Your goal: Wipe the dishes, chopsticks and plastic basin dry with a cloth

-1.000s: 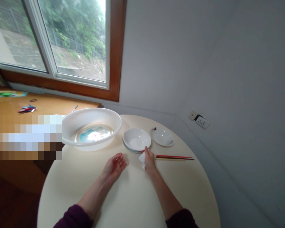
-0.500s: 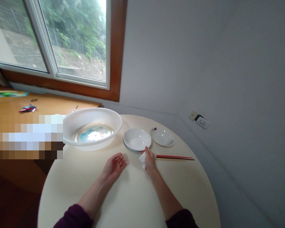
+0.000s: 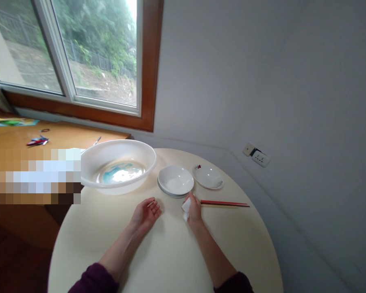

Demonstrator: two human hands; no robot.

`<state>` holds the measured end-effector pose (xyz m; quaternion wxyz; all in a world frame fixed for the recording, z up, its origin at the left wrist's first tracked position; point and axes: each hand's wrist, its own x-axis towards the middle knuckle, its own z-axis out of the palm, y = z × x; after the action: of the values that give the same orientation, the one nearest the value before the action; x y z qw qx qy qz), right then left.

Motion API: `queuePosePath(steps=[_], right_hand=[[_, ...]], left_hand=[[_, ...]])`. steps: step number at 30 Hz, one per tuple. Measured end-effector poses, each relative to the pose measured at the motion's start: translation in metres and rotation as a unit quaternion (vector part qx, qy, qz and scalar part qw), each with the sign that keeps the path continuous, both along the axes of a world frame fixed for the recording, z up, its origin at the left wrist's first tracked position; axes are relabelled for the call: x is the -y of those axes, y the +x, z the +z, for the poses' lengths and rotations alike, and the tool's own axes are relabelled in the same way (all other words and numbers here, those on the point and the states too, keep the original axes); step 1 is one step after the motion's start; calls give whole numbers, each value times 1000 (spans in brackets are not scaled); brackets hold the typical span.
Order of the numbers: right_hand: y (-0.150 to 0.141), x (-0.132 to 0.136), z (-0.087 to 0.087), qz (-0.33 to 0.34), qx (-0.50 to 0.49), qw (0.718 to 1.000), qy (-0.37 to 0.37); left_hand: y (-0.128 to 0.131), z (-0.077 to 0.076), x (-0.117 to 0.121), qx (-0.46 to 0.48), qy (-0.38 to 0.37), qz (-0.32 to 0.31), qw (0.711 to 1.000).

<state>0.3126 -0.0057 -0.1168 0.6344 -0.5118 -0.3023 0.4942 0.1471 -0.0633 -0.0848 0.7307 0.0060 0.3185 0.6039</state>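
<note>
My right hand (image 3: 195, 210) is closed around a crumpled white tissue (image 3: 186, 205), just in front of the stacked bowls. The top white bowl (image 3: 176, 180) rests on another dish whose edge shows below it. My left hand (image 3: 144, 213) lies palm up on the table, fingers loosely curled, with nothing in it. Beside my right hand lie red, dark and pale chopsticks (image 3: 224, 204), their left ends partly hidden by it. A white plate with a red flower design (image 3: 208, 176) sits right of the stack.
A large translucent plastic basin (image 3: 118, 165) stands at the left rear of the round cream table (image 3: 167, 260). A wooden desk (image 3: 67, 136) with pens (image 3: 39, 141) adjoins it, partly pixelated. A wall socket (image 3: 260, 158) is at the right, a window at the back.
My right hand has drawn back slightly from the bowl's rim, toward me and a little right, with the tissue in it. My left hand has hardly moved.
</note>
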Motion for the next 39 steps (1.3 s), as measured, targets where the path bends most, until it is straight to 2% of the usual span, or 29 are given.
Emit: queuePosePath(steps=[6, 12, 15, 19, 23, 26, 28, 30, 34, 39], right_hand=[[7, 13, 11, 24, 4, 1000, 1], [32, 21, 35, 141, 42, 989, -22], [49, 18, 46, 170, 80, 982, -23], [74, -4, 64, 127, 143, 981, 11], [97, -41, 88, -4, 219, 973, 74], [109, -64, 99, -123, 307, 938, 106], [112, -72, 98, -140, 377, 908, 114], [110, -73, 90, -99, 451, 880, 110], [104, -67, 62, 12, 572, 817, 69], [106, -61, 41, 81, 655, 751, 17]], left_hand=[[-1, 1, -1, 2, 2, 2, 1000], [0, 3, 0, -7, -15, 14, 1000], [0, 3, 0, -7, -16, 10, 1000], [0, 3, 0, -6, -11, 6, 1000], [0, 2, 0, -4, -9, 6, 1000], [-1, 1, 0, -2, -5, 6, 1000], [-1, 0, -1, 0, 0, 3, 1000], [-2, -2, -2, 2, 1, 2, 1000], [-2, -4, -2, 5, 2, 3, 1000], [-2, -4, -2, 6, 8, -1, 1000]])
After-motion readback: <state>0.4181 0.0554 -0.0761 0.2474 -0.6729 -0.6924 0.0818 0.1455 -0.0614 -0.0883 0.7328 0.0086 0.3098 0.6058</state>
